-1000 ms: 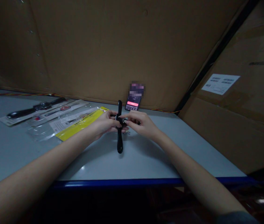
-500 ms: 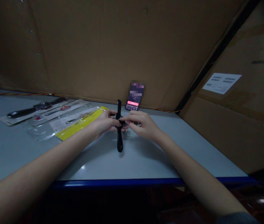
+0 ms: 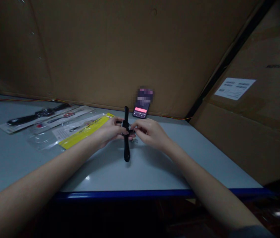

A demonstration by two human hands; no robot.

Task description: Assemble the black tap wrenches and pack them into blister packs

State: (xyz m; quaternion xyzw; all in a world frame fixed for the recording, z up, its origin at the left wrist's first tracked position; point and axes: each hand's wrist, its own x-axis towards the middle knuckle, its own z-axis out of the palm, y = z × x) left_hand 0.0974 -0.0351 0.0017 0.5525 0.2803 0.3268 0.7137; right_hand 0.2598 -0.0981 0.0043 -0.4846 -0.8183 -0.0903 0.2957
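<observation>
A black two-handled spokeshave (image 3: 127, 148) is held over the table, one handle pointing toward me and the other away. My left hand (image 3: 110, 131) grips it around its middle from the left, thumb on top. From the right, my right hand (image 3: 149, 131) has thumb and fingertips pinched together close against the tool's middle. Whatever is between those fingertips is too small and dark to make out. Under the spokeshave, by the left fingertips, a small metallic piece (image 3: 134, 140) shows.
To the left lie a yellow-and-clear package (image 3: 87, 130), a carded tool (image 3: 68, 114) and another black-handled tool on card (image 3: 22, 120). A lit phone (image 3: 141, 109) leans against the cardboard wall (image 3: 100, 56) behind. A labelled carton (image 3: 249, 132) stands at right.
My right hand has shifted slightly to the right, its fingertips drawing back a little from the spokeshave's middle. The left hand and the tool stay almost still.
</observation>
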